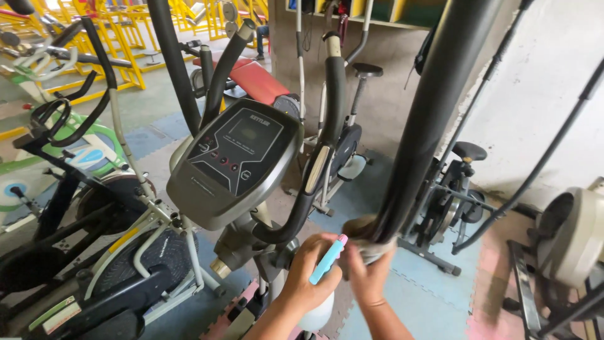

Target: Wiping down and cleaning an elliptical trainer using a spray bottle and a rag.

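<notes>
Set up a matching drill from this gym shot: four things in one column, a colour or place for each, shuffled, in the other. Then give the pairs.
Things:
1. spray bottle
2. padded bench
3. console
4. cloth

Colour or place:
A. red, in the background
B. grey and black, between the curved handlebars
C. in the left hand, blue trigger with pink tip
D. under the right hand, against the thick black bar

Pairs: 1-C, 2-A, 3-B, 4-D
</notes>
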